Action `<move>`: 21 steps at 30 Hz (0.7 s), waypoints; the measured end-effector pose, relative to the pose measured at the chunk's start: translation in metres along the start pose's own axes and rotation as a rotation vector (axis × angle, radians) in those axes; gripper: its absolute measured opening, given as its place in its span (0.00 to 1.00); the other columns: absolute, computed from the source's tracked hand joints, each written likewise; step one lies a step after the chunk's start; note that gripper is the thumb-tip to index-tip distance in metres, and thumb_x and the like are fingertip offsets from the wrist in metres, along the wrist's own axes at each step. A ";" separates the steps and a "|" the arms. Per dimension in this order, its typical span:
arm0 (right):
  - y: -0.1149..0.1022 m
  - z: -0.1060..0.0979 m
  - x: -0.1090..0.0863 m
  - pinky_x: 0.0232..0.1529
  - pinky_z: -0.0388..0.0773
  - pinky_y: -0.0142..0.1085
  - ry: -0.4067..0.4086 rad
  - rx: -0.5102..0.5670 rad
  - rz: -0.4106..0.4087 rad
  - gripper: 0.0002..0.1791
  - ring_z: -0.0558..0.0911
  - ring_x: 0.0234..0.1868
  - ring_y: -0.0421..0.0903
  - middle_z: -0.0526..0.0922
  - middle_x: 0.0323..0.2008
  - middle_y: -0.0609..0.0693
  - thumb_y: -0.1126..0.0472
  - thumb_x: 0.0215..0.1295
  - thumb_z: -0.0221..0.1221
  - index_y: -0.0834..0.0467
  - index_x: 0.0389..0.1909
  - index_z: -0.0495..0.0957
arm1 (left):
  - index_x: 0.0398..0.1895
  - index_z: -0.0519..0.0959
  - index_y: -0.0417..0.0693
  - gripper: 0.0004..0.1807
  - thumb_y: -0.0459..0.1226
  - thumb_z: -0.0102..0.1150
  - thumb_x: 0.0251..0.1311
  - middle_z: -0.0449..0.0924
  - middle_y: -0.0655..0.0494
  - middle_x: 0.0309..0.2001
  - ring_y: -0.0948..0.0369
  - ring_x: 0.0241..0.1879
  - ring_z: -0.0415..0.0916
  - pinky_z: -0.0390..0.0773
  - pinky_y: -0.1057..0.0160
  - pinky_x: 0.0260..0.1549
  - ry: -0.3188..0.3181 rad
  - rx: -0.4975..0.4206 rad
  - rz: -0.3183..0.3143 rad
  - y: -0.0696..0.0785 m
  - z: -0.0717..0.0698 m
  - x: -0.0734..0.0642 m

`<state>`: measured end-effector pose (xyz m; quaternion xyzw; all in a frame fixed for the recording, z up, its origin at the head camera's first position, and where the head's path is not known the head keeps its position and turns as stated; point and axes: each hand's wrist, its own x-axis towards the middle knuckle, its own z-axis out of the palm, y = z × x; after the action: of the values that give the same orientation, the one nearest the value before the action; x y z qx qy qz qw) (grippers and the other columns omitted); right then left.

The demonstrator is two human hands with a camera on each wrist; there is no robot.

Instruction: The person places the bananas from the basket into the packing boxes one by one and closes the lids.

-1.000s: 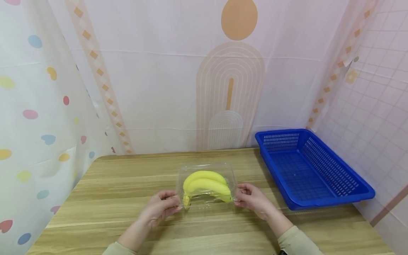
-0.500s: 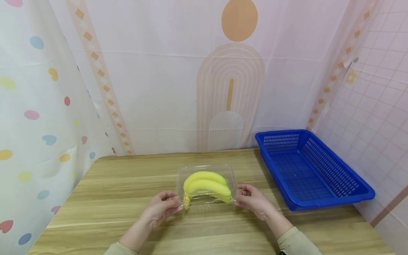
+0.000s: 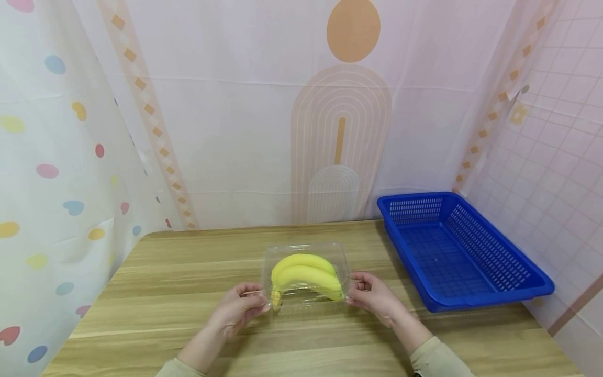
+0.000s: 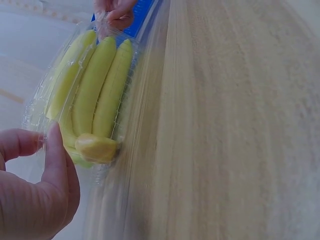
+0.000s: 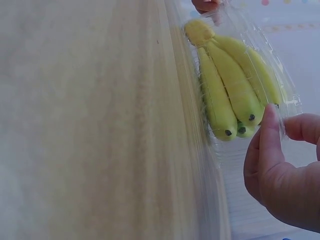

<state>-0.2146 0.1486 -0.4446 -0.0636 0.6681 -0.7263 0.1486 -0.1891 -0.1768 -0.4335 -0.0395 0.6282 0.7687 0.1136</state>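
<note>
A clear plastic clamshell box [image 3: 303, 248] with a bunch of yellow bananas [image 3: 306, 272] inside sits at the middle of the wooden table. My left hand [image 3: 239, 308] pinches its left side between thumb and fingers. On the opposite side, my right hand [image 3: 374, 297] pinches the box in the same way. In the left wrist view the banana stem end [image 4: 96, 148] lies toward my left hand. The dark banana tips [image 5: 251, 118] point toward my right hand in the right wrist view. The box's lid lies down over the bananas.
A blue slotted plastic basket [image 3: 452, 251] stands at the right of the wooden table [image 3: 188, 267], its inside bare. Behind the table hangs a patterned curtain [image 3: 235, 136], and a dotted cloth [image 3: 70, 183] hangs along the left.
</note>
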 end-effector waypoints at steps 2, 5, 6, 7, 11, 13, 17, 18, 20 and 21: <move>0.001 0.000 0.000 0.44 0.83 0.33 0.003 0.004 0.000 0.31 0.75 0.38 0.43 0.67 0.38 0.54 0.78 0.64 0.55 0.80 0.66 0.54 | 0.59 0.59 0.20 0.25 0.17 0.54 0.58 0.73 0.46 0.40 0.59 0.35 0.79 0.84 0.63 0.42 0.006 -0.003 0.001 0.000 0.000 0.000; 0.001 0.000 0.001 0.44 0.83 0.33 0.007 0.006 -0.003 0.31 0.74 0.38 0.43 0.67 0.37 0.53 0.78 0.64 0.55 0.81 0.65 0.55 | 0.59 0.59 0.20 0.26 0.16 0.54 0.58 0.74 0.45 0.40 0.59 0.35 0.79 0.85 0.63 0.41 0.018 -0.005 0.000 0.000 0.001 0.001; 0.001 0.000 0.001 0.44 0.83 0.33 0.008 0.006 -0.005 0.31 0.74 0.38 0.43 0.67 0.37 0.53 0.79 0.64 0.55 0.81 0.65 0.55 | 0.59 0.59 0.20 0.26 0.16 0.54 0.57 0.74 0.44 0.40 0.58 0.34 0.79 0.85 0.63 0.41 0.024 -0.005 0.000 0.000 0.001 0.001; 0.001 0.000 0.001 0.44 0.83 0.33 0.010 0.005 -0.008 0.31 0.74 0.37 0.42 0.67 0.37 0.53 0.79 0.64 0.55 0.81 0.65 0.55 | 0.59 0.59 0.20 0.26 0.16 0.54 0.57 0.74 0.44 0.40 0.58 0.34 0.79 0.85 0.63 0.41 0.030 -0.002 -0.001 0.000 0.002 0.001; 0.001 0.000 0.001 0.44 0.83 0.33 0.018 0.000 -0.016 0.31 0.74 0.37 0.42 0.67 0.35 0.52 0.79 0.63 0.55 0.81 0.65 0.56 | 0.59 0.61 0.20 0.27 0.16 0.54 0.56 0.75 0.42 0.40 0.57 0.33 0.80 0.85 0.63 0.39 0.068 0.018 -0.005 0.000 0.004 0.002; 0.001 0.001 0.001 0.43 0.83 0.33 0.025 -0.002 -0.020 0.30 0.73 0.37 0.42 0.67 0.35 0.51 0.79 0.63 0.55 0.81 0.64 0.56 | 0.59 0.62 0.20 0.27 0.15 0.55 0.55 0.75 0.41 0.39 0.57 0.32 0.80 0.85 0.63 0.38 0.086 0.027 -0.004 0.000 0.005 0.003; 0.002 0.002 0.001 0.43 0.83 0.32 0.040 -0.003 -0.021 0.30 0.73 0.36 0.42 0.67 0.34 0.51 0.79 0.62 0.55 0.81 0.64 0.57 | 0.58 0.63 0.21 0.26 0.15 0.55 0.53 0.74 0.40 0.39 0.56 0.31 0.80 0.86 0.62 0.36 0.107 0.033 -0.003 -0.001 0.006 0.004; 0.002 0.002 0.002 0.42 0.83 0.32 0.043 -0.003 -0.021 0.30 0.73 0.36 0.42 0.67 0.34 0.51 0.79 0.62 0.55 0.81 0.64 0.57 | 0.57 0.63 0.21 0.26 0.15 0.55 0.53 0.74 0.39 0.39 0.56 0.31 0.80 0.86 0.62 0.36 0.109 0.032 -0.003 -0.001 0.006 0.005; 0.002 0.002 0.002 0.42 0.83 0.32 0.049 -0.005 -0.018 0.30 0.74 0.36 0.42 0.67 0.34 0.51 0.79 0.62 0.55 0.81 0.64 0.57 | 0.57 0.63 0.21 0.26 0.15 0.54 0.54 0.74 0.39 0.39 0.57 0.31 0.80 0.86 0.63 0.36 0.107 0.028 -0.006 0.000 0.006 0.005; 0.002 0.003 0.002 0.42 0.83 0.32 0.052 -0.006 -0.015 0.30 0.74 0.36 0.42 0.67 0.34 0.52 0.79 0.62 0.55 0.81 0.64 0.57 | 0.58 0.63 0.21 0.26 0.15 0.54 0.54 0.73 0.39 0.39 0.57 0.31 0.80 0.85 0.64 0.36 0.106 0.025 -0.009 0.000 0.006 0.004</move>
<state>-0.2155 0.1453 -0.4466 -0.0503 0.6735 -0.7268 0.1254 -0.1929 -0.1707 -0.4333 -0.0816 0.6427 0.7571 0.0839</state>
